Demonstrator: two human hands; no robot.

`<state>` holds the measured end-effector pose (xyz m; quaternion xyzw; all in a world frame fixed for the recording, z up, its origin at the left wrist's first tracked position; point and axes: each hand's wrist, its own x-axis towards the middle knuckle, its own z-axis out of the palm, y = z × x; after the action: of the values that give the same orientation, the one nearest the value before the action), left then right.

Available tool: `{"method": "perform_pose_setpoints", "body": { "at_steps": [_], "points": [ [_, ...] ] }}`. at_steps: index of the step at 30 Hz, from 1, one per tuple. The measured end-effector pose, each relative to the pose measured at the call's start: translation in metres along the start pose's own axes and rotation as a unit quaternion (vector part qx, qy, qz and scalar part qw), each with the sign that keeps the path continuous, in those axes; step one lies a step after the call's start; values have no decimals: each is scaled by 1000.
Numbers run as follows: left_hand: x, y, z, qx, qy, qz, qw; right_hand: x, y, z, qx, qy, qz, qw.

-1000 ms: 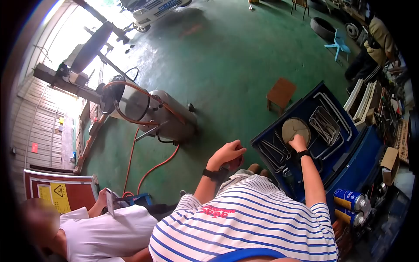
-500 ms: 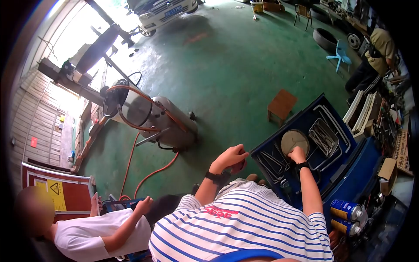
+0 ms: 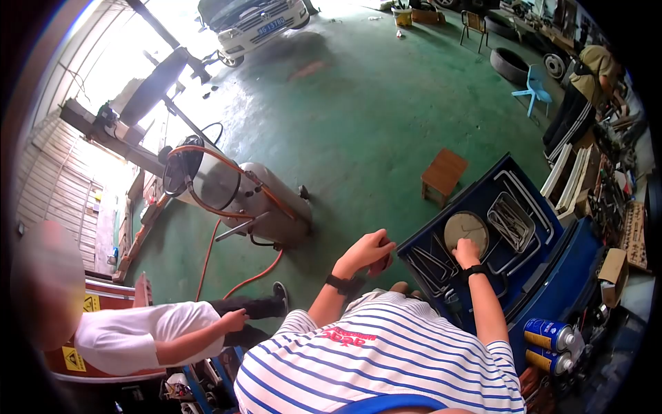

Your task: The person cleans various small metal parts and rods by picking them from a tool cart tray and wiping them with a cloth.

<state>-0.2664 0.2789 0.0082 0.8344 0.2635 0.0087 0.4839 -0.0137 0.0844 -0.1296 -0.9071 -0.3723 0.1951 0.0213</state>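
My right hand (image 3: pixel 467 252) is over the lower edge of a round shallow dish (image 3: pixel 460 226) in the blue tool drawer (image 3: pixel 422 237). Its fingers are pinched together, and whatever they hold is too small to make out. Thin pieces, perhaps hex keys, lie in that dish. Beside it sits a rectangular metal tray (image 3: pixel 512 222) with several bent keys. Larger L-shaped hex keys (image 3: pixel 429 265) lie left of my right hand. My left hand (image 3: pixel 367 252) hangs just outside the drawer with curled fingers; their inner side is hidden.
A wooden stool (image 3: pixel 443 172) stands beyond the drawer. Spray cans (image 3: pixel 548 334) are at its near right. A grey tank machine (image 3: pixel 265 207) with an orange hose (image 3: pixel 238 279) stands ahead left. A person in white (image 3: pixel 152 334) is at my left; another person (image 3: pixel 593 83) bends at far right.
My right hand has shifted slightly down and left at the dish. The person in white has moved, with a leg now stretched out. My left hand stays nearly in place.
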Motion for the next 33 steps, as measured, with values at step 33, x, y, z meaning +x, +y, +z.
{"method": "perform_pose_setpoints", "body": {
  "at_steps": [33],
  "points": [
    [34, -21, 8, -290, 7, -49, 956, -40, -25, -81, 334, 285, -90, 894]
  ]
}}
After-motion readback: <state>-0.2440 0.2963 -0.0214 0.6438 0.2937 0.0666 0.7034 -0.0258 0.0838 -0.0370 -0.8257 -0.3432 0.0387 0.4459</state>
